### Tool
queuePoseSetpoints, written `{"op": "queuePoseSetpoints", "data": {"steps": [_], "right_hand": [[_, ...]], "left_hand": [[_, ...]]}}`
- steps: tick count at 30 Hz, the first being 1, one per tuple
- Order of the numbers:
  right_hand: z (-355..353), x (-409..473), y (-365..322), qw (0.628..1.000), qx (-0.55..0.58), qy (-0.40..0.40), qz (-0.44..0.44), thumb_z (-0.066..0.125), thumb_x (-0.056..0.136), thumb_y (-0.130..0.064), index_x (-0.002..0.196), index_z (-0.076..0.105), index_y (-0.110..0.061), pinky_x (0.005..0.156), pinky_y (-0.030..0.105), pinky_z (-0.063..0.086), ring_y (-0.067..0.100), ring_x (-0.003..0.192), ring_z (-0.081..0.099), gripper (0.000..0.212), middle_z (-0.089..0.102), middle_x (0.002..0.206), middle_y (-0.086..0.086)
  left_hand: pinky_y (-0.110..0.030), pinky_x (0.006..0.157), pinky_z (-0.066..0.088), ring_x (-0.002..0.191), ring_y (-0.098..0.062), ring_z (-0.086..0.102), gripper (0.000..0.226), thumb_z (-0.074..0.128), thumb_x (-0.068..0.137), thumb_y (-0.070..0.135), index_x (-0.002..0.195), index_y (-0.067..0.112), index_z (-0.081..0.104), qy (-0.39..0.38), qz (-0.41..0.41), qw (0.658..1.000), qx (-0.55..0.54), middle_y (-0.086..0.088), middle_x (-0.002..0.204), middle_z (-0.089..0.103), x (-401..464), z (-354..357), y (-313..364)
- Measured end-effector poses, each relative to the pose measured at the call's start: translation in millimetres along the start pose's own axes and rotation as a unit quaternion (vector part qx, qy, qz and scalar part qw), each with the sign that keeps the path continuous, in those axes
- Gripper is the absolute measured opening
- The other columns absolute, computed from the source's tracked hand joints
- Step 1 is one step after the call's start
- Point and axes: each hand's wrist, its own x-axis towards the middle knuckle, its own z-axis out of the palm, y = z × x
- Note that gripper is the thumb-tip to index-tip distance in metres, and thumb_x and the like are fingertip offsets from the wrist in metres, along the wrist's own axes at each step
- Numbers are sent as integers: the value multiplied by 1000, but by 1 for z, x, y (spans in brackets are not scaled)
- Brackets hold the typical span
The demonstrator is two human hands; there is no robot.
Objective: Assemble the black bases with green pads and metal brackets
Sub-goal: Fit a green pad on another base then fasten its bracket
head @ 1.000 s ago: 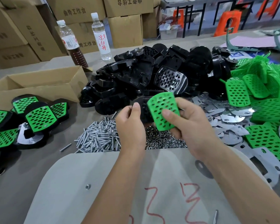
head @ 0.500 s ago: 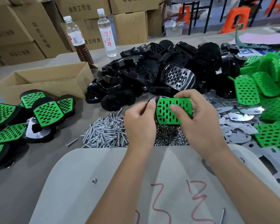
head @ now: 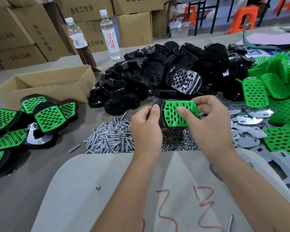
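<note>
Both hands hold one black base (head: 159, 113) in the air above the screw pile, with a perforated green pad (head: 173, 117) lying flat on its top face. My left hand (head: 146, 129) grips the base's left end, thumb on its rim. My right hand (head: 211, 121) grips the right end, thumb pressing on the pad. A heap of black bases (head: 157, 76) lies behind. Loose green pads (head: 256, 92) and flat metal brackets (head: 248, 121) are piled at the right.
Several finished green-topped bases (head: 49, 118) lie at the left by an open cardboard box (head: 45, 87). Screws (head: 110, 139) and nuts (head: 177, 141) are heaped before a grey board (head: 107, 190). Two bottles (head: 110, 34) and stacked cartons stand behind.
The green pad, held tilted up by my right hand a second ago, now lies flat on the black base. Both hands have closed in on the base's ends.
</note>
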Motion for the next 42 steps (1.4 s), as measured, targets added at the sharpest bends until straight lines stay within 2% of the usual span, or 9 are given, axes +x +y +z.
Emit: {"op": "queuePoseSetpoints", "data": {"steps": [4,7,14,21,25,31,36,39,42], "right_hand": [[-2,1,-1,1000,-18,14,-9,85,86,-35,103,63,-30,74,40,60,15,81,71,28,74,91,-7],[-4,0,-4,1000,-17,-9,-13,84,88,-32,102,62,-29,73,41,61,14,81,72,27,74,92,-8],[-2,-3,-3,999,-32,-15,-9,84,88,-36,99,60,-31,68,36,61,15,76,70,27,73,88,-7],[-5,1,-5,999,-34,-9,-17,85,86,-34,99,61,-28,71,35,59,17,83,72,28,73,90,-6],[-4,-3,-5,999,-37,-25,-23,85,86,-36,98,60,-31,67,31,57,14,76,70,28,72,87,-9],[-6,-3,-1,999,-29,1,-15,86,85,-37,103,62,-31,64,20,54,10,79,69,30,70,92,-9],[-10,0,-2,998,-35,-53,-19,86,85,-35,96,60,-29,65,35,58,19,75,69,29,69,84,-5],[-6,-2,-3,997,-60,-31,-41,86,84,-38,97,61,-26,59,17,48,3,67,60,30,65,82,-9],[-3,-5,-3,997,-71,-4,-40,86,84,-39,99,62,-24,60,13,47,-3,66,57,32,64,83,-12]], "left_hand": [[-38,59,62,88,-36,72,29,52,107,19,92,3,72,-20,4,1000,23,-18,91,74,-1,2,-1],[-56,71,62,90,-44,69,36,51,101,29,94,-2,69,-22,27,999,41,-23,92,72,-2,2,-1],[-63,77,60,90,-45,69,41,51,94,38,92,3,72,-22,41,998,50,-21,89,73,-1,2,-1],[-55,69,58,76,-36,67,43,55,92,42,84,2,69,-19,81,993,84,-16,77,70,-6,3,1],[-46,66,53,64,-15,56,48,70,83,50,83,1,68,-19,67,994,81,-16,74,66,-4,0,1],[-54,67,58,65,-15,59,47,81,76,45,81,1,65,-75,16,995,60,-1,68,61,0,-1,-2],[-54,71,60,72,-23,64,42,87,74,30,88,-5,67,-56,-29,998,-19,-10,76,66,0,-4,-2],[-40,68,61,72,-20,69,30,87,83,12,94,-8,68,-56,-49,996,-56,-11,79,70,4,-7,-2],[-40,69,63,74,-20,71,27,83,88,11,98,-10,68,-91,-51,994,-43,-13,83,71,7,-10,-2]]}}
